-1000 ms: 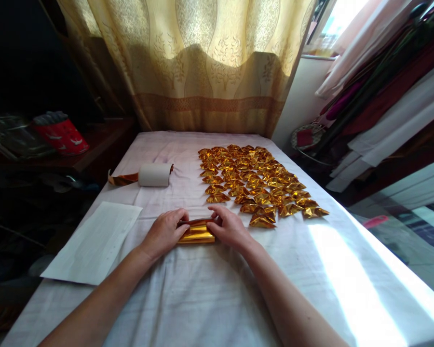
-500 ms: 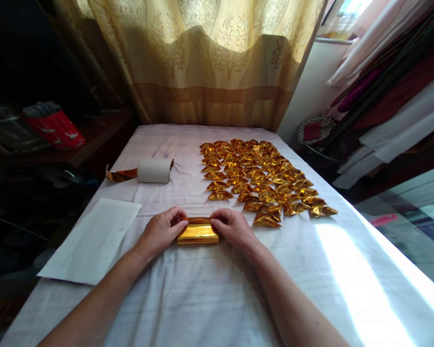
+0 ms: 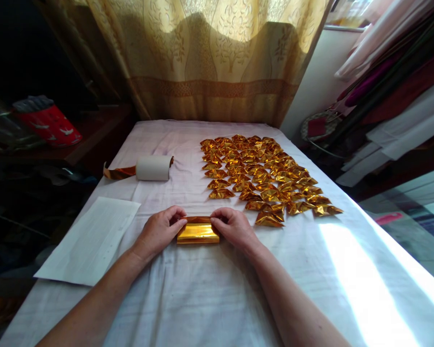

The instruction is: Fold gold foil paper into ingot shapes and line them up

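A folded strip of gold foil paper [image 3: 197,232] lies flat on the white cloth-covered table [image 3: 202,299] in front of me. My left hand [image 3: 160,231] pinches its left end with curled fingers. My right hand [image 3: 232,227] pinches its right end the same way. Both hands rest on the cloth. Just beyond my right hand, several folded gold foil pieces [image 3: 264,176] lie in rows across the right half of the table.
A white roll [image 3: 153,167] with a gold foil tail lies at the left back. A white sheet of paper [image 3: 91,238] hangs over the table's left edge. A curtain [image 3: 210,53] hangs behind. Cloth and clutter stand at the right; sunlight falls on the table's right side.
The top flap of the gold foil has been pressed down, so the strip lies flatter. Both hands kept their places at its ends. The camera tilted slightly.
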